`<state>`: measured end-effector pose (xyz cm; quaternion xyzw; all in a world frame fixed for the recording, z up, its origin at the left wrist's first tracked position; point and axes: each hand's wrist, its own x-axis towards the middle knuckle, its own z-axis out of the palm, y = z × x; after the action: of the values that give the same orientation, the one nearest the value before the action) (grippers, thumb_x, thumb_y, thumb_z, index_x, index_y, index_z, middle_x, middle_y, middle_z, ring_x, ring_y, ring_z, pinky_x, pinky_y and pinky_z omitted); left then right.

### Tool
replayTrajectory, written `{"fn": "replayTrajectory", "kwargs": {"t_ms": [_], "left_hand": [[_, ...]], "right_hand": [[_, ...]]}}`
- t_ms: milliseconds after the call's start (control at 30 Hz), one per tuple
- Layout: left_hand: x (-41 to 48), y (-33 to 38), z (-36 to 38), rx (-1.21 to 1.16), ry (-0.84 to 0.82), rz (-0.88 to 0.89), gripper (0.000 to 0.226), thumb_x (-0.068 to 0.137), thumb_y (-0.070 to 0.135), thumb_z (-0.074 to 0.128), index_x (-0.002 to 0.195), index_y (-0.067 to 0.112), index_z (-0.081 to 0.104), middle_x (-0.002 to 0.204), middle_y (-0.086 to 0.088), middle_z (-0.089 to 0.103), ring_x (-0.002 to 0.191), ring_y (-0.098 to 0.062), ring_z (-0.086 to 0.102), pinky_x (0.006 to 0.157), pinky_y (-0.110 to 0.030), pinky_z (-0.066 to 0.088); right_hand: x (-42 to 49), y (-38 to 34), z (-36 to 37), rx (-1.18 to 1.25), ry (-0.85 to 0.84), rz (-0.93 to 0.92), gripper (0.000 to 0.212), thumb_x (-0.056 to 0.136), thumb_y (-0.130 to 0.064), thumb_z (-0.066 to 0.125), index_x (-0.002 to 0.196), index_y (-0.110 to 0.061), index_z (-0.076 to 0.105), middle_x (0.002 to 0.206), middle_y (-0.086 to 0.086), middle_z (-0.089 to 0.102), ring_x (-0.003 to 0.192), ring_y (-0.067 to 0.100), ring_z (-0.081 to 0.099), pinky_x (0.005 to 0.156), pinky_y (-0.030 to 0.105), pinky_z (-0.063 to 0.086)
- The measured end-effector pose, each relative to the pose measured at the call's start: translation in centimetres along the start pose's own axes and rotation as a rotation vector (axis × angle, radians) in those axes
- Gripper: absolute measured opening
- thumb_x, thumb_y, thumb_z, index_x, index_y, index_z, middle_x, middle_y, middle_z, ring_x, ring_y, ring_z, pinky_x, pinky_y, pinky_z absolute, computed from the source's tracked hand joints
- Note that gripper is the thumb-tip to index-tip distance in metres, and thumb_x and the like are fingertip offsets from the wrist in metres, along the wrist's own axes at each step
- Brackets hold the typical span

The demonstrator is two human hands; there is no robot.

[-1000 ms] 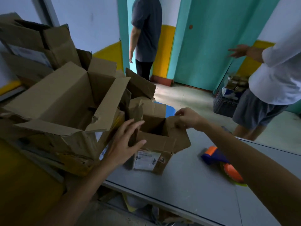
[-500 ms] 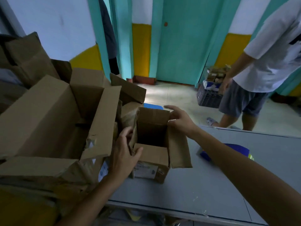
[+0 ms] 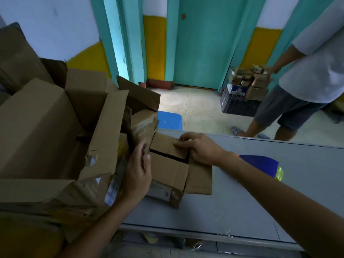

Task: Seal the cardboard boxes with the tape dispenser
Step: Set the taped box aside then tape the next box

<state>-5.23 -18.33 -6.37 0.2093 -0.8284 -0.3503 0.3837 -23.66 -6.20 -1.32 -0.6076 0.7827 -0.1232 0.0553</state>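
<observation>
Small cardboard box [image 3: 168,171] sits on the grey table [image 3: 242,202] near its left end, hard against the pile of larger boxes. It is plain brown corrugate, creased and scuffed, partly closed. The far flap [image 3: 165,146] is folded down over the mouth and the near flap [image 3: 167,169] is folded in toward it, with a dark slit between the two. The right flap [image 3: 200,176] lies splayed out flat over the table. A white printed label [image 3: 158,190] is on the side facing the camera; its text is too blurred to read. Left hand [image 3: 137,172] rests against the box's left side, fingers extended upward and loose, thumb at the near flap's edge, grasping nothing. Right hand [image 3: 202,148] lies over the right end of the far flap, fingers [image 3: 179,144] pressing it down, not clenched round it. Tape dispenser [image 3: 260,164], blue with a yellow-green part, lies on the table right of the box, partly hidden by the right forearm, touched by neither hand. The large open box [image 3: 46,127] at left has a torn flap. Beyond the table are a blue stool [image 3: 169,121], a dark crate [image 3: 238,106] heaped with small cartons, and a person in a white shirt [image 3: 316,71].
</observation>
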Motion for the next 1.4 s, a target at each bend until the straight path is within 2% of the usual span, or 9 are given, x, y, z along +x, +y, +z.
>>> {"fn": "replayTrajectory", "kwargs": {"t_ms": [133, 267, 367, 467, 600, 800, 967, 1200, 1400], "left_hand": [[-0.8, -1.7, 0.1, 0.103, -0.348, 0.138, 0.057, 0.08, 0.055, 0.049, 0.131, 0.031, 0.049, 0.147, 0.006, 0.031, 0.133, -0.014, 0.031, 0.101, -0.037, 0.035], [-0.3, -1.3, 0.2, 0.07, -0.379, 0.116, 0.054, 0.078, 0.051, 0.05, 0.127, 0.029, 0.054, 0.146, 0.012, 0.024, 0.133, -0.008, 0.025, 0.101, -0.035, 0.035], [0.7, -0.8, 0.7, 0.153, -0.356, 0.102, 0.051, 0.075, 0.046, 0.048, 0.12, 0.028, 0.061, 0.137, 0.003, 0.03, 0.126, -0.019, 0.033, 0.099, -0.045, 0.041], [1.3, 0.9, 1.0, 0.267, -0.346, 0.126, 0.056, 0.075, 0.051, 0.039, 0.12, 0.027, 0.063, 0.124, 0.002, 0.044, 0.112, -0.018, 0.038, 0.09, -0.048, 0.046], [1.4, 5.4, 0.4, -0.016, -0.45, -0.282, 0.079, 0.073, 0.074, 0.033, 0.127, 0.022, 0.056, 0.135, 0.005, 0.049, 0.121, -0.011, 0.043, 0.103, -0.039, 0.036], [-2.2, 8.1, 4.0, 0.632, -0.614, -0.264, 0.116, 0.069, 0.082, 0.042, 0.148, 0.014, -0.009, 0.156, -0.002, -0.011, 0.143, -0.026, 0.001, 0.112, -0.06, 0.004], [-0.8, 6.7, 3.6, 0.703, -0.62, -0.005, 0.083, 0.087, 0.063, 0.038, 0.138, 0.044, -0.025, 0.157, -0.003, -0.011, 0.144, -0.029, -0.006, 0.106, -0.067, -0.007], [0.3, 8.7, 2.6, 0.623, -0.748, -0.115, 0.066, 0.087, 0.051, 0.029, 0.143, 0.024, 0.005, 0.156, -0.009, 0.002, 0.143, -0.031, -0.008, 0.109, -0.065, -0.003], [0.9, 11.2, 4.3, 0.283, -0.504, -0.432, 0.09, 0.08, 0.063, 0.051, 0.146, 0.025, 0.004, 0.154, -0.002, 0.015, 0.143, -0.024, 0.0, 0.11, -0.049, 0.017]], "right_hand": [[0.0, 0.9, -1.9, 0.241, -0.178, 0.189, 0.052, 0.089, 0.005, 0.037, 0.131, -0.019, 0.055, 0.134, 0.005, 0.053, 0.122, 0.02, 0.048, 0.099, 0.02, 0.029], [-0.3, 3.0, -3.6, 0.379, -0.148, 0.521, 0.027, 0.095, -0.029, 0.05, 0.12, -0.021, 0.058, 0.111, 0.009, 0.064, 0.095, 0.019, 0.06, 0.074, 0.026, 0.046], [-0.8, 3.1, -4.4, 0.903, -0.142, 0.653, 0.028, 0.095, -0.027, 0.051, 0.115, -0.009, 0.058, 0.1, 0.015, 0.061, 0.075, 0.019, 0.06, 0.055, 0.023, 0.05], [-1.1, 2.4, -4.2, 1.361, -0.101, 0.598, 0.033, 0.094, -0.018, 0.053, 0.123, -0.003, 0.052, 0.102, 0.017, 0.059, 0.077, 0.021, 0.067, 0.066, 0.026, 0.056], [-0.5, 2.1, -2.6, 0.742, -0.035, 0.468, 0.047, 0.082, -0.003, 0.067, 0.126, -0.01, 0.053, 0.114, 0.01, 0.062, 0.085, 0.012, 0.062, 0.085, 0.024, 0.051], [-1.2, 1.9, -2.1, 0.721, 0.028, 0.386, 0.042, 0.08, -0.009, 0.07, 0.118, -0.018, 0.056, 0.094, -0.005, 0.067, 0.091, 0.006, 0.063, 0.089, 0.025, 0.046], [-4.6, 8.4, -2.6, 0.345, 0.214, 0.56, 0.034, 0.086, -0.011, 0.063, 0.12, -0.009, 0.059, 0.122, 0.008, 0.058, 0.102, 0.021, 0.062, 0.083, 0.024, 0.043], [-10.5, 12.7, 0.9, -0.303, -0.503, 0.75, 0.09, 0.073, -0.054, 0.069, 0.145, -0.027, 0.022, 0.14, 0.013, 0.034, 0.128, 0.034, 0.035, 0.102, 0.048, 0.03], [-11.1, 12.6, 1.9, -0.507, -0.526, 0.682, 0.065, 0.086, -0.04, 0.057, 0.142, -0.031, 0.026, 0.132, 0.01, 0.045, 0.121, 0.031, 0.043, 0.098, 0.045, 0.035]]}}
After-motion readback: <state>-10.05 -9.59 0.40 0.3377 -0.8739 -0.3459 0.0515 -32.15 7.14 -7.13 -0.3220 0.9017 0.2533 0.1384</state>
